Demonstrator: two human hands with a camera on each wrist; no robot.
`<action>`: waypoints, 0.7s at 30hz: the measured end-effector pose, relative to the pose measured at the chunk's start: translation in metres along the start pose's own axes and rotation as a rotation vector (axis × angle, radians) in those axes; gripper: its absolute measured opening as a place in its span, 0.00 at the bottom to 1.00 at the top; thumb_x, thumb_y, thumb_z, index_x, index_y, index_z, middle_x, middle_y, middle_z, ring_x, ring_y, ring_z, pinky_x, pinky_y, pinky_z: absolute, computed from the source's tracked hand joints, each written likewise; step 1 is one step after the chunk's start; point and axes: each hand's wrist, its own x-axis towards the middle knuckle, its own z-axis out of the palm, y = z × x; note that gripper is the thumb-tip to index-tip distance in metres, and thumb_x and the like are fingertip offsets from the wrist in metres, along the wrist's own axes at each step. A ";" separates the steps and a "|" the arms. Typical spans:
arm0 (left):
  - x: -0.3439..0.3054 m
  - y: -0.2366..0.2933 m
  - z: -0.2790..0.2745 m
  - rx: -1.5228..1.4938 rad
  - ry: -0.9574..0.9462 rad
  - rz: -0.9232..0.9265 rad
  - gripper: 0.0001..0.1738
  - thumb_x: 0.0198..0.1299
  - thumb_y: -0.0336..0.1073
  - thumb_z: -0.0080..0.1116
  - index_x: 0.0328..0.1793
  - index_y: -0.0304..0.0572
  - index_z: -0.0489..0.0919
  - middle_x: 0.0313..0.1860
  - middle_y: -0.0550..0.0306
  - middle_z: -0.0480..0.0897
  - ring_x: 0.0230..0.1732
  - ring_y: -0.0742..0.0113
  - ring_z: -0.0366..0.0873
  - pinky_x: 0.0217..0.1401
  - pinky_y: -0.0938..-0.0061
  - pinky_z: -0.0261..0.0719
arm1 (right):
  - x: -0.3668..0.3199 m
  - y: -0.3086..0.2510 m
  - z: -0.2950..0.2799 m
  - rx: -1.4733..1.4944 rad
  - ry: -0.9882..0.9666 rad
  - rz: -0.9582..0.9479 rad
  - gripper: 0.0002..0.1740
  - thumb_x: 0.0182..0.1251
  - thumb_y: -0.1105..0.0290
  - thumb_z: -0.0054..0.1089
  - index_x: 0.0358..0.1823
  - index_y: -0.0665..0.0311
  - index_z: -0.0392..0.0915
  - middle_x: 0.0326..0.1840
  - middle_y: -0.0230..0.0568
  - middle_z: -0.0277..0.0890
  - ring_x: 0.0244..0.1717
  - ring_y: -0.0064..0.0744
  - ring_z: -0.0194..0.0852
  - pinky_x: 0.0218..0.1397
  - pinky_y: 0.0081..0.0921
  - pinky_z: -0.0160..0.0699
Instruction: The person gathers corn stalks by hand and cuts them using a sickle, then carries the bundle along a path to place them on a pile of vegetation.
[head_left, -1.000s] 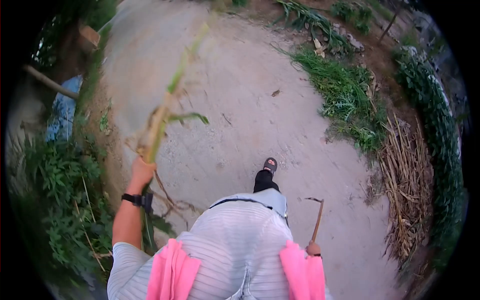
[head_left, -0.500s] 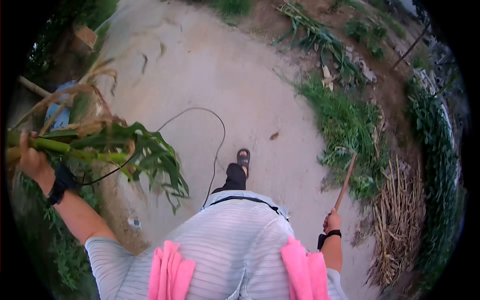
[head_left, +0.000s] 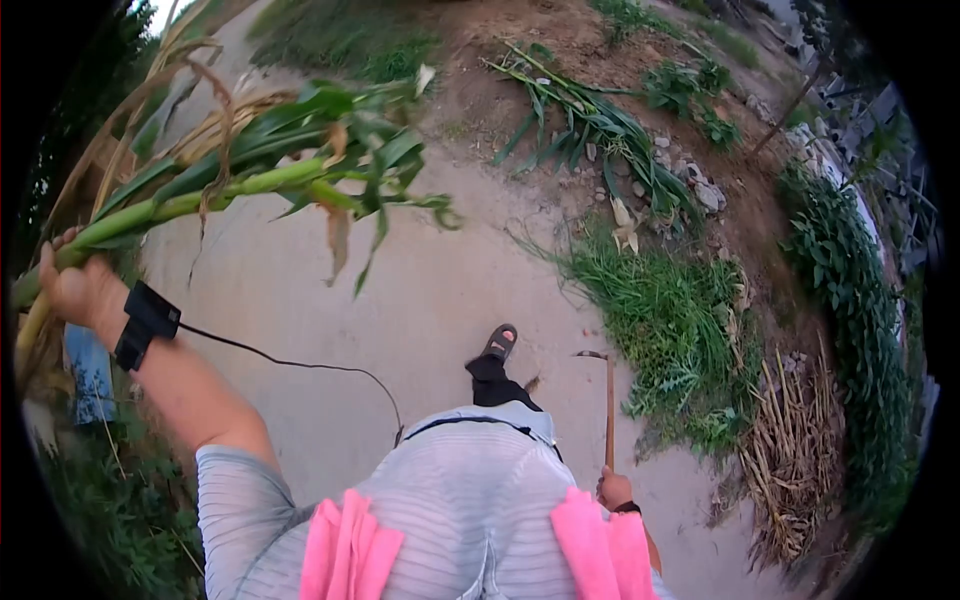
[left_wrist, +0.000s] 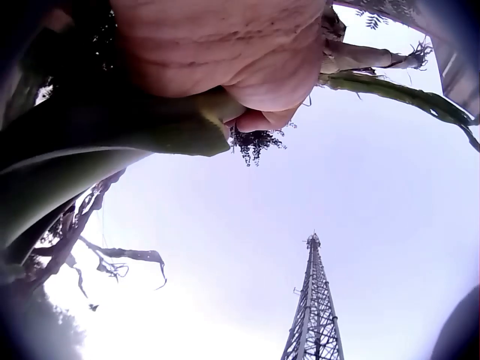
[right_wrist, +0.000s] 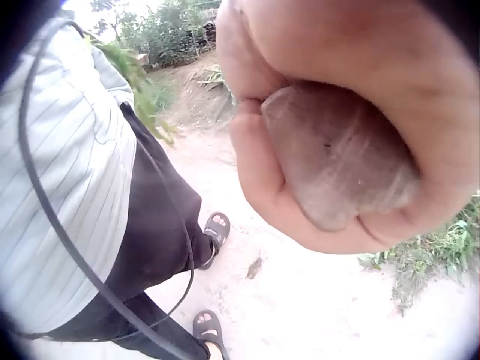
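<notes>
In the head view my left hand (head_left: pixel 85 290) grips several green corn stalks (head_left: pixel 250 182), held out at the left with their leaves, some of them dry and brown, reaching forward over the path. The left wrist view shows that hand from below, its fingers curled round a stalk (left_wrist: pixel 112 150). Low on my right side, my right hand (head_left: pixel 615 490) holds a sickle (head_left: pixel 610 415) by its long wooden handle, with the thin blade at the far end. Seen from the right wrist, the fingers wrap fully around the handle's butt (right_wrist: pixel 337 157).
A pale dirt path (head_left: pixel 330 330) runs ahead. Along its right side lie cut corn stalks (head_left: pixel 590 125), green grass (head_left: pixel 650 310) and a heap of dry stalks (head_left: pixel 795 460). Leafy plants (head_left: pixel 110 520) border the left. A black cable (head_left: pixel 290 362) loops from the left wrist to the waist.
The left hand swung out left, and the corn stalks now point forward and right. The right hand with the sickle moved out, then back toward the body. The ground has shifted as the person walks.
</notes>
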 end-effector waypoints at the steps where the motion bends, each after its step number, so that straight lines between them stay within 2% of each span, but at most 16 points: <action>1: -0.003 -0.032 0.020 -0.015 0.024 -0.024 0.09 0.65 0.33 0.58 0.38 0.32 0.74 0.33 0.49 0.76 0.39 0.53 0.77 0.54 0.56 0.77 | 0.004 -0.029 0.011 -0.047 -0.001 0.001 0.21 0.77 0.55 0.52 0.27 0.61 0.71 0.15 0.32 0.65 0.11 0.28 0.60 0.14 0.30 0.58; 3: 0.012 -0.091 0.041 -0.045 0.059 -0.018 0.10 0.65 0.34 0.56 0.36 0.33 0.74 0.32 0.49 0.76 0.37 0.52 0.76 0.56 0.54 0.77 | 0.034 -0.076 0.030 0.030 -0.031 -0.011 0.21 0.77 0.55 0.52 0.27 0.61 0.71 0.15 0.32 0.65 0.11 0.28 0.59 0.14 0.30 0.58; 5: 0.032 -0.148 0.050 -0.095 0.084 -0.108 0.10 0.66 0.36 0.55 0.34 0.36 0.73 0.31 0.50 0.77 0.39 0.53 0.76 0.56 0.53 0.76 | 0.069 -0.118 0.052 0.050 -0.024 -0.054 0.21 0.76 0.54 0.53 0.27 0.60 0.71 0.16 0.31 0.65 0.11 0.27 0.60 0.14 0.29 0.58; 6: 0.032 -0.175 0.058 -0.089 0.117 -0.141 0.11 0.66 0.36 0.55 0.34 0.37 0.73 0.31 0.50 0.77 0.40 0.54 0.76 0.56 0.53 0.76 | 0.070 -0.139 0.056 0.074 -0.057 -0.036 0.21 0.76 0.54 0.53 0.27 0.60 0.71 0.16 0.31 0.65 0.12 0.27 0.60 0.14 0.30 0.58; 8: 0.030 -0.230 0.067 -0.110 0.120 -0.209 0.11 0.66 0.37 0.54 0.34 0.38 0.72 0.31 0.51 0.76 0.38 0.55 0.75 0.52 0.55 0.76 | 0.059 -0.229 0.064 0.115 -0.106 -0.030 0.22 0.77 0.53 0.53 0.26 0.59 0.71 0.16 0.30 0.65 0.13 0.26 0.61 0.15 0.30 0.59; 11: 0.015 -0.306 0.079 -0.121 0.197 -0.319 0.11 0.66 0.38 0.54 0.35 0.39 0.72 0.31 0.52 0.75 0.38 0.55 0.74 0.51 0.57 0.76 | 0.049 -0.319 0.070 0.102 -0.092 -0.076 0.21 0.77 0.53 0.52 0.28 0.58 0.70 0.17 0.28 0.64 0.14 0.24 0.61 0.17 0.26 0.59; 14: 0.005 -0.426 0.089 -0.198 0.228 -0.514 0.12 0.66 0.40 0.55 0.35 0.41 0.72 0.29 0.51 0.76 0.35 0.55 0.75 0.48 0.56 0.77 | 0.058 -0.404 0.086 0.135 -0.068 -0.112 0.20 0.77 0.51 0.51 0.31 0.56 0.70 0.19 0.26 0.63 0.15 0.23 0.59 0.18 0.25 0.58; 17: -0.024 -0.534 0.122 -0.136 0.204 -0.695 0.12 0.65 0.41 0.56 0.34 0.42 0.72 0.27 0.52 0.77 0.32 0.55 0.76 0.43 0.57 0.79 | 0.074 -0.454 0.098 0.228 -0.059 -0.143 0.20 0.77 0.50 0.51 0.31 0.56 0.69 0.18 0.26 0.63 0.15 0.23 0.59 0.17 0.25 0.58; 21: -0.078 -0.678 0.190 -0.062 0.170 -0.988 0.11 0.64 0.40 0.56 0.33 0.44 0.73 0.25 0.53 0.77 0.29 0.56 0.77 0.37 0.61 0.80 | 0.094 -0.493 0.125 0.325 0.090 -0.196 0.21 0.77 0.52 0.50 0.27 0.57 0.67 0.15 0.29 0.64 0.11 0.25 0.60 0.14 0.27 0.58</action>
